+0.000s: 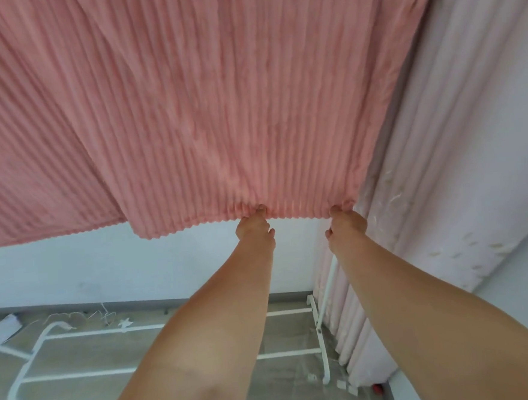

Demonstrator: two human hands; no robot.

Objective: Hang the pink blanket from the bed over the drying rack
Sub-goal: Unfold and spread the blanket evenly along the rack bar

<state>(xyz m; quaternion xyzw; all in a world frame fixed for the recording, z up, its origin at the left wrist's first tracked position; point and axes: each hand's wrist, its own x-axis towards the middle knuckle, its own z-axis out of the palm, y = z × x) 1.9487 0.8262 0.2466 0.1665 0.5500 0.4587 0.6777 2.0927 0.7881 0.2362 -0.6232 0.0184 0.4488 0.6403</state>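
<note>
The pink ribbed blanket (206,104) hangs down in front of me and fills the upper half of the view, in two overlapping layers. My left hand (254,227) pinches its bottom hem near the middle. My right hand (347,223) grips the same hem at its right corner. Both arms reach forward and down. The white drying rack (320,336) shows only as its base bars on the floor below; its top bar is hidden behind the blanket.
Pale pink curtains (448,168) hang close on the right. A white wall (105,267) stands behind the rack. A power strip (3,327) and cables lie on the wood floor at far left.
</note>
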